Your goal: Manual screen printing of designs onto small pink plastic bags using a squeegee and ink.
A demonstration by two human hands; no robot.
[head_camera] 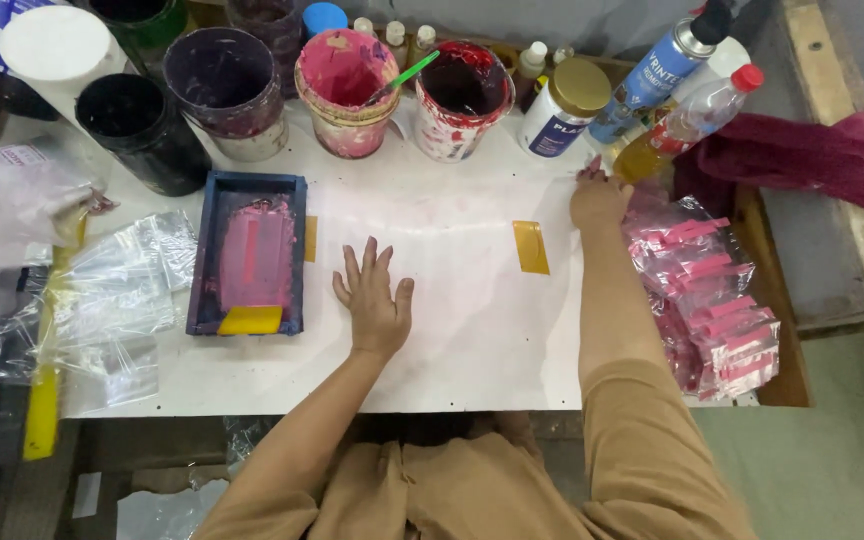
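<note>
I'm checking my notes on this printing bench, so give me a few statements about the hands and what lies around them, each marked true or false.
1. The left hand lies flat, fingers spread, on the white sheet. True.
2. The right hand holds the yellow tape piece. False: it rests at the sheet's far right edge, apart from the tape.
3. A yellow squeegee lies at the near end of the blue-framed screen. True.
4. The green stick stands in the black tub. False: it leans in the pink paint tub.
5. Clear bags with pink pieces lie right of the right forearm. True.
</note>
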